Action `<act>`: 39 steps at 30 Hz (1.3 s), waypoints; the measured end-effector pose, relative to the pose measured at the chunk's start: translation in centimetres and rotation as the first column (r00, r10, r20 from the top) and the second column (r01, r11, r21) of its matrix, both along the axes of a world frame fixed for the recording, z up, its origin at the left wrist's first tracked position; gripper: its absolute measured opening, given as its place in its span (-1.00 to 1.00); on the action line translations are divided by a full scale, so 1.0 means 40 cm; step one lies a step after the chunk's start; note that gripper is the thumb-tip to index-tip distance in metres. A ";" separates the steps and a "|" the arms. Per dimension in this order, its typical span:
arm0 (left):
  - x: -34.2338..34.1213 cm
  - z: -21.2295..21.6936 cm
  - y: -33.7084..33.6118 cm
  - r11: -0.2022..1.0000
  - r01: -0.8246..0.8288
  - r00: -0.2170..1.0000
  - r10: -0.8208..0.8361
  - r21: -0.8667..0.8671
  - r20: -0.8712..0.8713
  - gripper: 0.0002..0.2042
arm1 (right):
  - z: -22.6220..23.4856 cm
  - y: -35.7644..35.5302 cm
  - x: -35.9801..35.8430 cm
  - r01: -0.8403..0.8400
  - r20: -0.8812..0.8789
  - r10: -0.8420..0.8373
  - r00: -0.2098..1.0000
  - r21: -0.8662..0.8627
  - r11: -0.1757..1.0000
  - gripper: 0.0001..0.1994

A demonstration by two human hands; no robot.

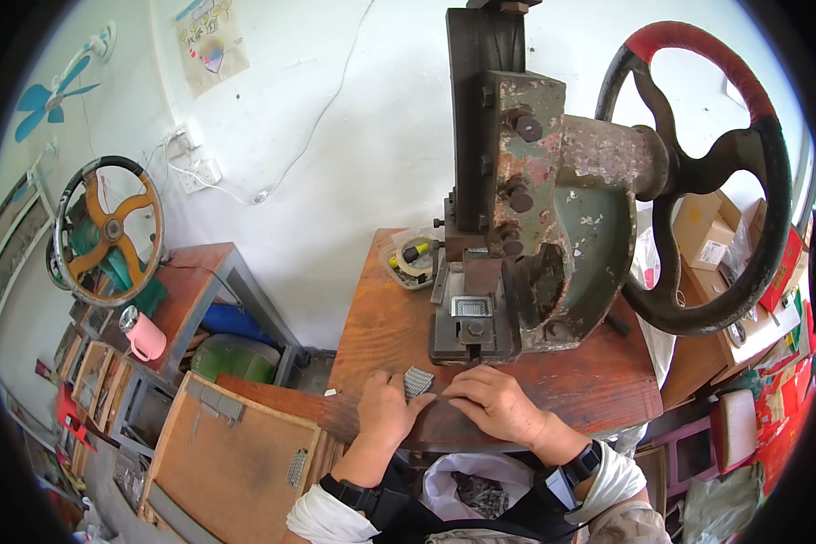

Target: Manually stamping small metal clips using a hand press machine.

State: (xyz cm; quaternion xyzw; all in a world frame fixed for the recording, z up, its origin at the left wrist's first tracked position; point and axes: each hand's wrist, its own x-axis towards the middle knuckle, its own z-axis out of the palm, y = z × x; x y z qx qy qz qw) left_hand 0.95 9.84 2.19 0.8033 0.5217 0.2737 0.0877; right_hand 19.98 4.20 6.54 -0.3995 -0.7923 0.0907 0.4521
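The work seems midway: the left hand [383,404] pinches a grey piece [417,382], the right hand [497,403] has fingers pressed together, and loose pieces [483,499] lie in the near bag [437,480].

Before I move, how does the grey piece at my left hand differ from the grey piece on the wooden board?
The hand-held piece sits between the thumb and fingers of your left hand; the board piece lies untouched. The hand-held piece is in front of the press; the board piece is at lower left, near the right edge of the wooden board. Both look grey and patterned.
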 end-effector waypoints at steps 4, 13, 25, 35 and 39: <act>-0.001 0.010 -0.005 0.999 0.032 0.999 -0.032 -0.016 0.008 -0.47 | -0.083 0.010 -0.012 0.059 0.076 -0.053 0.996 -0.086 0.995 -0.79; -0.030 -0.008 0.022 0.990 0.098 0.994 -0.094 -0.100 0.048 -0.51 | -0.137 0.063 -0.055 0.287 0.235 -0.255 0.938 -0.112 0.951 -0.73; -0.032 0.021 0.053 0.948 -0.043 0.920 0.161 -0.316 0.357 -0.63 | -0.122 -0.070 0.013 0.098 0.086 -0.089 0.992 -0.113 0.989 -0.77; 0.195 0.262 0.124 0.990 -0.119 0.956 0.136 -0.078 0.260 -0.65 | -0.132 -0.149 0.047 0.049 0.059 -0.042 0.997 -0.123 0.991 -0.79; 0.283 0.201 0.147 0.993 -0.116 0.974 0.110 0.023 0.197 -0.62 | -0.137 -0.155 0.045 0.030 0.056 -0.024 0.998 -0.122 0.992 -0.79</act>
